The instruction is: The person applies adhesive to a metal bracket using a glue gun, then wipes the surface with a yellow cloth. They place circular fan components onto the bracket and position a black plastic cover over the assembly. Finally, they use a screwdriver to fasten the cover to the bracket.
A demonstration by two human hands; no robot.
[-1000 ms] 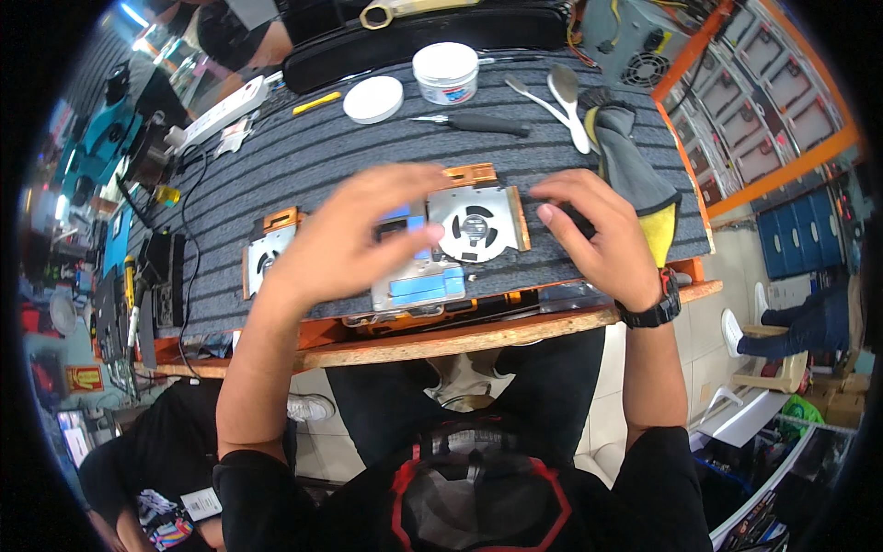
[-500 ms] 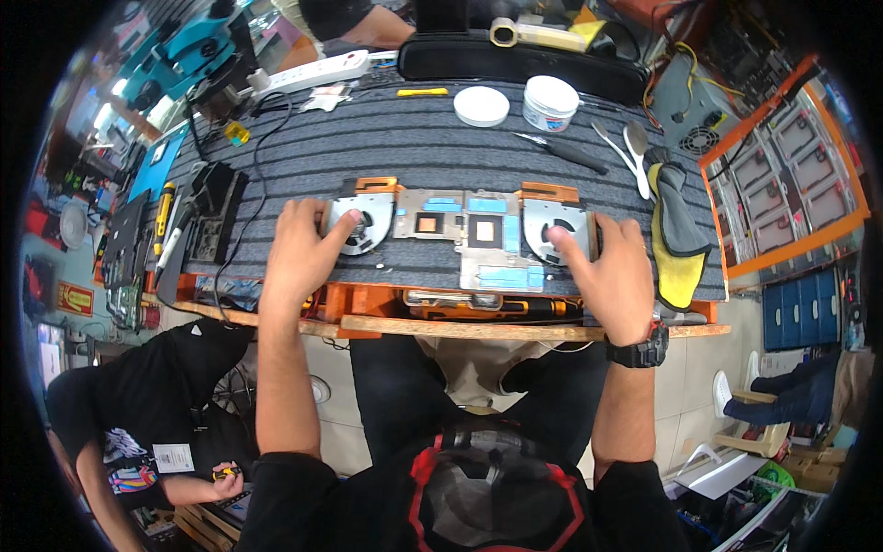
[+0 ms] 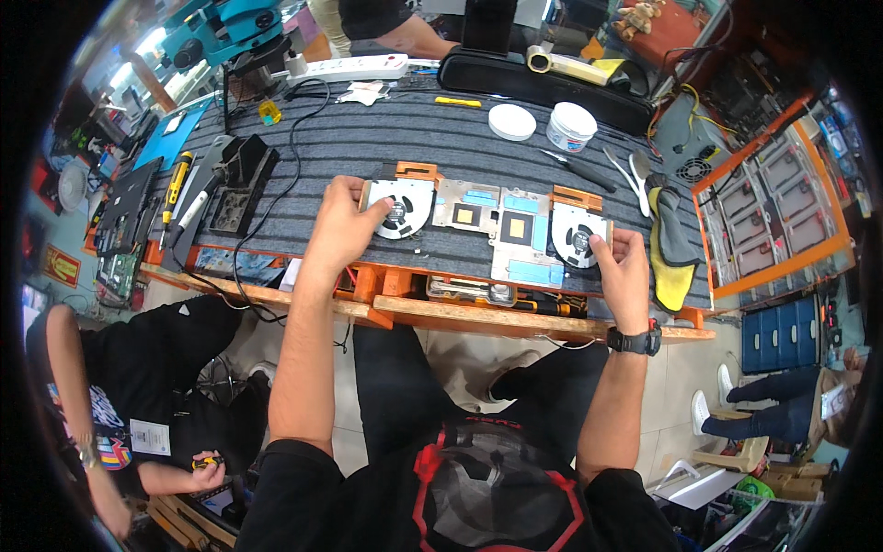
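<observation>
A laptop cooling assembly (image 3: 466,193) spans the space between my hands over the striped grey mat, with copper heat pads and blue strips facing up. My left hand (image 3: 346,225) grips its left end, thumb on top of the left fan (image 3: 409,221) and fingers around the outer edge. At the other end, my right hand (image 3: 627,276) pinches the outer edge of the right fan (image 3: 567,247), thumb on its rim. Whether the assembly touches the mat or is slightly raised, I cannot tell.
Behind stand a white tub (image 3: 572,127), its lid (image 3: 511,121) and a dark-handled tool (image 3: 581,170). Tweezers and a yellow-grey cloth (image 3: 674,267) lie right; a yellow screwdriver (image 3: 177,189), black stand (image 3: 241,189) and cable lie left. A co-worker's hand (image 3: 208,471) is lower left.
The view has turned, shifting the bench in the picture. My right thumb has slid from the fan's middle to its outer rim. Both hands stay on the cooling assembly.
</observation>
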